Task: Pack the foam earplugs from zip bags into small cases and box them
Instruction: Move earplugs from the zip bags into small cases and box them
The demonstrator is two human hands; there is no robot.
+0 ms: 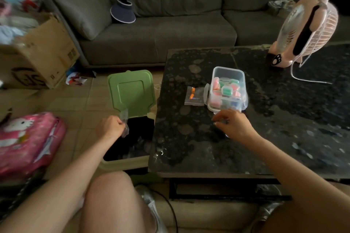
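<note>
Gripping a crumpled, seemingly empty zip bag (pixel 124 125) in the fisted left hand (pixel 111 126), over the open bin (pixel 125 162) off the worktop (pixel 189 147) edge. Holding the right hand (pixel 233 125) at the near rim of the clear box (pixel 227 72) of filled cases (pixel 226 91), fingers curled down; cannot tell whether pinching anything. Next up, likely: flat zip bag with orange earplugs (pixel 192 93), just beside the box's left wall, ahead-left of the right hand, long side running away. Nearer the right hand, so probably its reach.

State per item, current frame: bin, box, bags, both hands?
Bin: green lid flipped up, open.
Clear box: lid off, small cases inside.
Zip bag: flat on table, orange earplugs inside.
Left hand: grips crumpled clear bag over bin.
Right hand: in front of box; hold unclear.
</note>
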